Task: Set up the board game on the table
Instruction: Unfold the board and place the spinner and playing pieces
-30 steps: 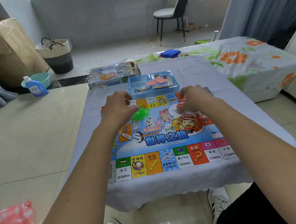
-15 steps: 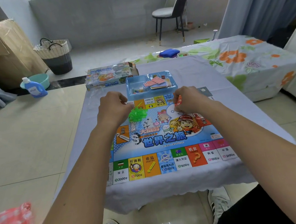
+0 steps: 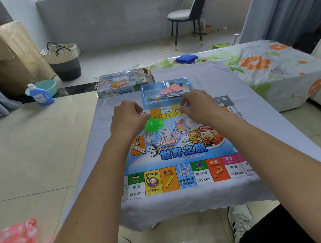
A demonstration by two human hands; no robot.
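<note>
Game board [image 3: 178,150] lies flat on the bench [image 3: 209,76], which is covered with a pale cloth. Green plastic pieces [image 3: 153,124], in a clump, sit on the board's far-left part, just beside and right of the left hand [image 3: 127,118]. Left hand fingers [image 3: 135,106] are curled above the board's far-left edge; cannot tell if they pinch anything, maybe clear plastic. Green clump touches or nearly touches the left thumb side, not inside the fingers. Right hand [image 3: 198,105] hovers over the board's far edge, fingers [image 3: 183,102] curled inward, tips close together; contents not visible. Blue tray [image 3: 146,95] with cards sits just beyond the board, right behind both hands. Game box [image 3: 122,83] is beyond the board, left of the tray.
</note>
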